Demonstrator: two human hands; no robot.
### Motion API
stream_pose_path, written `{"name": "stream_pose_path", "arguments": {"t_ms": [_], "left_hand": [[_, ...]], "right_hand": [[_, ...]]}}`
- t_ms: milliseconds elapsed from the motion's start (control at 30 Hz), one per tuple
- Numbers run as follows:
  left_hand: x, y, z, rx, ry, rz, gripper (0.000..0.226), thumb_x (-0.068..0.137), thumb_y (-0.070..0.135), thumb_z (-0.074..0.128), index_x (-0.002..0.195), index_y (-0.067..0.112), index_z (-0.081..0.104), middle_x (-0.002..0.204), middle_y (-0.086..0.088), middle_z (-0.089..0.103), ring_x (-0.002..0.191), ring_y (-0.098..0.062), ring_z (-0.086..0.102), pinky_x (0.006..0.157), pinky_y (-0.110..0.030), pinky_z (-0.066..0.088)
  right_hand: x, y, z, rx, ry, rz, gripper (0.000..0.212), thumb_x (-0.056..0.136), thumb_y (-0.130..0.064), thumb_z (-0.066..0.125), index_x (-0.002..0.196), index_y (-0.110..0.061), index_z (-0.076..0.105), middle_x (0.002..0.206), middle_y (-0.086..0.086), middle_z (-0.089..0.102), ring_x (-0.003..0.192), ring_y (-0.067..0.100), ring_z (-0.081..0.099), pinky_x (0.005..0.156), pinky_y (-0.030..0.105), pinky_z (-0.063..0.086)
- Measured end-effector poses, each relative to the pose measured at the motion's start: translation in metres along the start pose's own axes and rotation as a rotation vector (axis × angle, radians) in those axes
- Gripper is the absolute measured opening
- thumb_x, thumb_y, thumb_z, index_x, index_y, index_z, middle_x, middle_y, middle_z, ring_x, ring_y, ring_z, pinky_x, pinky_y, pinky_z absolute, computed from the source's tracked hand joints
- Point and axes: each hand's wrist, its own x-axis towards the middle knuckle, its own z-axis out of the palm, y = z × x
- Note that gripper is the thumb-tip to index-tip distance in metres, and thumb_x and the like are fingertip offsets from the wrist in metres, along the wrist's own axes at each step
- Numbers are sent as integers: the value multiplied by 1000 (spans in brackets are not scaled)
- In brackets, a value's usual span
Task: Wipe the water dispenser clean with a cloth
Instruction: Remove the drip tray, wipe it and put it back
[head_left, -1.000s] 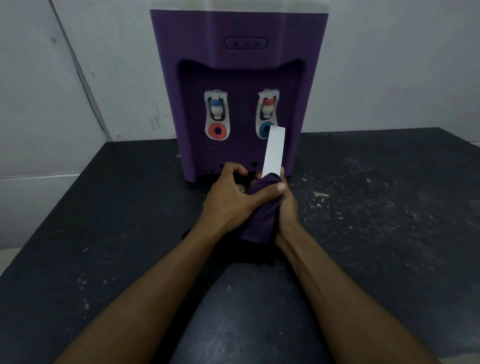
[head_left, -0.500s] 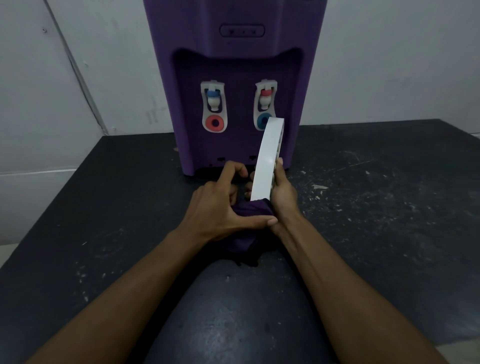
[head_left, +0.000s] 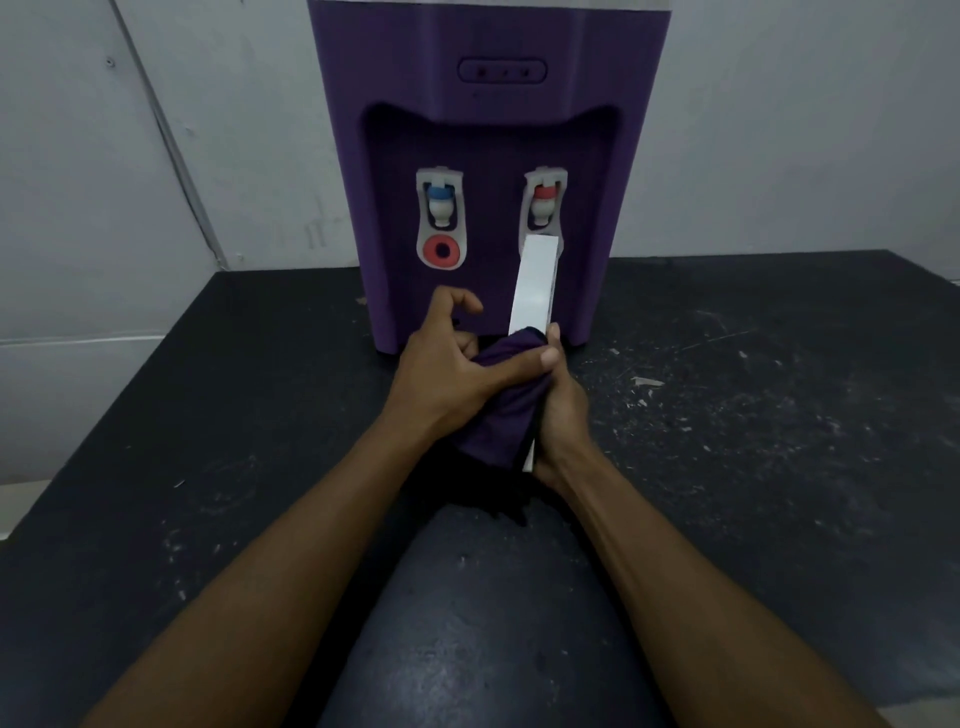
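Caught mid-wipe on a loose part rather than on the machine's body. Gripped a long, flat, white plastic panel (head_left: 535, 286) on edge in the right hand (head_left: 563, 415), fingers curled round its lower end, its top raised in front of the red-capped tap (head_left: 543, 197). Wrapped a dark purple cloth (head_left: 506, 410) round the panel's lower half with the left hand (head_left: 447, 374), thumb clamped across the fabric, forefinger lifted and crooked clear of it. Pressed hand against hand, low over the scuffed black tabletop (head_left: 779, 415) and just in front of the tall purple plastic water dispenser (head_left: 488, 130), set at the table's far edge against the pale wall (head_left: 156, 156).

Judged as a middle step: probably the drip tray, though could not confirm that.

Called next for a slide of the cloth up the panel's bare upper length, with a firm pinch from the left and a steady hold from the right, then a turn to the other face. Left for afterwards, by the look of it: refitting, then the front, recess and taps.
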Motion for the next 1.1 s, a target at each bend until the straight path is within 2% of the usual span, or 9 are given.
{"name": "stream_pose_path", "arguments": {"t_ms": [133, 300, 433, 633, 800, 900, 967, 1033, 1100], "left_hand": [[-13, -8, 6, 101, -143, 9, 80, 54, 71, 88, 110, 32, 45, 58, 13, 47, 52, -7, 41, 56, -30, 41], [-19, -7, 9, 65, -31, 61, 82, 53, 68, 90, 110, 30, 45, 51, 15, 47, 47, -3, 41, 52, -26, 38], [-13, 3, 10, -22, 73, 54, 77, 55, 69, 88, 108, 31, 46, 52, 12, 45, 49, -10, 41, 52, -43, 43], [14, 22, -2, -87, 26, -45, 68, 59, 72, 86, 107, 34, 57, 61, 8, 56, 55, -8, 49, 55, -31, 43], [33, 38, -12, -151, -93, -142, 60, 65, 71, 83, 114, 37, 72, 108, 10, 76, 100, -9, 73, 91, -31, 58], [35, 54, -18, -196, -129, -173, 42, 78, 58, 79, 104, 26, 79, 93, 11, 79, 86, -3, 74, 79, -21, 58], [36, 60, -21, -218, -107, -202, 45, 80, 57, 78, 96, 15, 81, 89, 3, 79, 87, -12, 75, 82, -27, 62], [38, 63, -24, -247, -80, -259, 50, 79, 58, 78, 90, 9, 81, 89, -3, 80, 88, -17, 76, 87, -31, 61], [41, 63, -30, -272, -65, -313, 56, 76, 60, 79, 93, 7, 80, 92, -3, 80, 88, -17, 76, 90, -35, 61]], "right_hand": [[13, -4, -12, -36, 61, 19, 52, 97, -61, 52, 91, -13, 69, 74, 4, 69, 62, 16, 67, 63, 34, 54], [17, 1, -17, -71, -40, -40, 51, 97, -61, 48, 90, -15, 68, 69, -1, 66, 61, 13, 64, 59, 27, 52], [13, 3, -13, -54, -135, -73, 46, 103, -53, 41, 96, -15, 67, 72, -1, 72, 66, 11, 69, 62, 25, 57], [5, 6, -10, -159, -184, -144, 48, 110, -41, 25, 123, -15, 63, 106, 1, 79, 104, 14, 73, 91, 26, 59], [3, 9, -13, -383, -209, -275, 60, 98, -60, 40, 142, -22, 57, 132, 4, 69, 126, 18, 62, 110, 37, 47], [6, 16, -23, -539, -239, -315, 37, 100, -39, 45, 127, -59, 60, 139, 4, 63, 131, 23, 57, 115, 48, 40], [9, 19, -25, -742, -159, -301, 60, 103, -17, 48, 119, -75, 50, 146, 6, 54, 137, 27, 50, 117, 49, 38], [9, 15, -23, -582, -201, -254, 21, 104, -41, 52, 111, -52, 69, 125, 9, 68, 118, 24, 63, 108, 45, 47], [9, 11, -19, -532, -206, -284, 46, 100, -59, 47, 94, -25, 78, 94, 12, 75, 90, 27, 69, 87, 46, 56]]}}
